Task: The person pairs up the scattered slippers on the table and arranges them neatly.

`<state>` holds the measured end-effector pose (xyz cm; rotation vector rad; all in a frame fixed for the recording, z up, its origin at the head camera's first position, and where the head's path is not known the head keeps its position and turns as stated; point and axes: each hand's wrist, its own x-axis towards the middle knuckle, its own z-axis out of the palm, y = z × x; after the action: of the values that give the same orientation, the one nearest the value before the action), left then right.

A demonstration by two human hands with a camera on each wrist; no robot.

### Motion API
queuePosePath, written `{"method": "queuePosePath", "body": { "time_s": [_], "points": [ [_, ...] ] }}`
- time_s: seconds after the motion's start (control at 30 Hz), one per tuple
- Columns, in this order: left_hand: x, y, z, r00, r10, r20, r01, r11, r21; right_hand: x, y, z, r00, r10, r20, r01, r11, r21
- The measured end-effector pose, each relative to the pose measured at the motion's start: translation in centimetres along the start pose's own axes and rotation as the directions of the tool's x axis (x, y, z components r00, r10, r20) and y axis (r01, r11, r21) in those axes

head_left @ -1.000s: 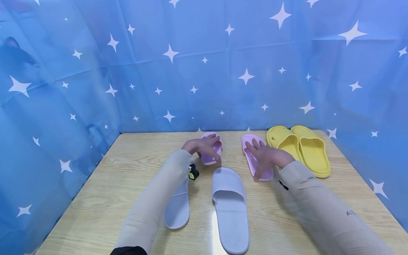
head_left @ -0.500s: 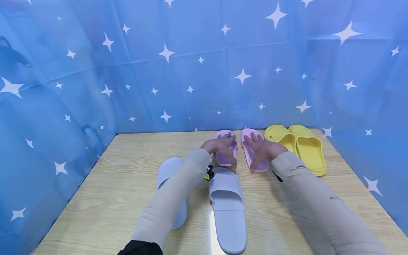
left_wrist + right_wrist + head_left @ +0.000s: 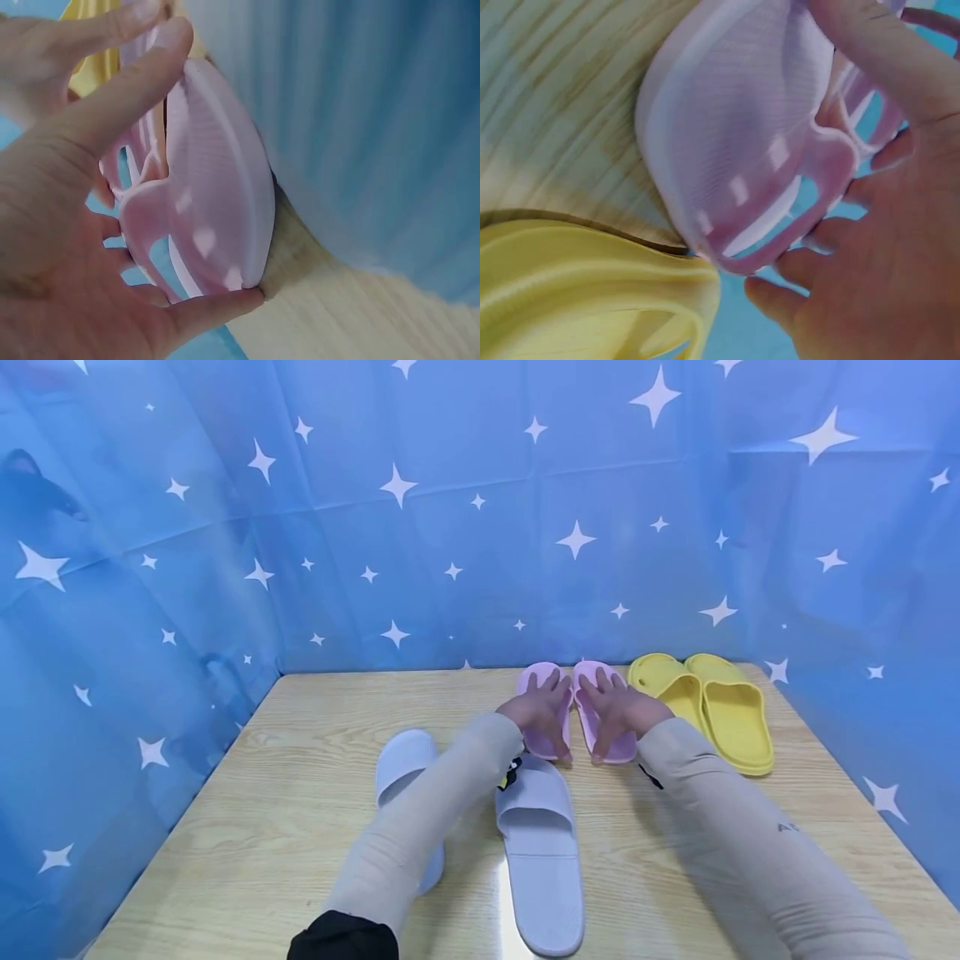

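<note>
Two small pink slippers lie side by side near the back of the table, toes almost touching. My left hand (image 3: 542, 712) is spread over the left pink slipper (image 3: 542, 747). In the left wrist view, its thumb reaches the heel end and one straight finger touches the side of that slipper (image 3: 217, 165). Over the right pink slipper (image 3: 621, 748) lies my right hand (image 3: 618, 710), fingers spread. The right wrist view shows its thumb at the heel of this slipper (image 3: 735, 112), with the other fingers beside the strap; parts of both slippers are covered.
A pair of yellow clogs (image 3: 738, 727) stands just right of the pink slippers. Nearer me lie two grey slippers: the right one (image 3: 543, 877) in full view, the left one (image 3: 405, 764) partly under my left forearm. A starry blue curtain (image 3: 450, 510) hangs behind the wooden table (image 3: 315, 760).
My left hand has moved the left pink slipper rightward until it lies beside the other. The right pink slipper has shifted slightly away from me and straightened under my right hand.
</note>
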<state>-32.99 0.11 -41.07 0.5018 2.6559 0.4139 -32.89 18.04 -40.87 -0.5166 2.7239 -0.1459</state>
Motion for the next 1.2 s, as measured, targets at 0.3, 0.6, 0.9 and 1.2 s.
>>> {"method": "queuePosePath", "body": {
  "time_s": [0.3, 0.6, 0.9, 1.2],
  "points": [
    [-1.2, -0.8, -1.3, 0.998, -0.044, 0.039, 0.043, 0.999, 0.012, -0.6, -1.5, -0.4, 0.999, -0.020, -0.044, 0.020, 1.000, -0.002],
    [-9.0, -6.1, -3.5, 0.987, 0.022, -0.159, -0.026, 0.999, -0.022, -6.8, -5.2, 0.7, 0.936, -0.317, -0.150, 0.335, 0.936, 0.111],
    [-18.8, -11.8, 0.3, 0.971, -0.120, -0.209, 0.118, 0.993, -0.022, -13.2, -9.6, 7.6, 0.823, -0.549, -0.150, 0.557, 0.830, 0.020],
    [-22.3, -13.7, 2.9, 0.993, -0.041, -0.114, 0.032, 0.996, -0.080, -13.5, -11.0, 9.0, 0.800, -0.571, -0.187, 0.574, 0.818, -0.042]
  ]
}}
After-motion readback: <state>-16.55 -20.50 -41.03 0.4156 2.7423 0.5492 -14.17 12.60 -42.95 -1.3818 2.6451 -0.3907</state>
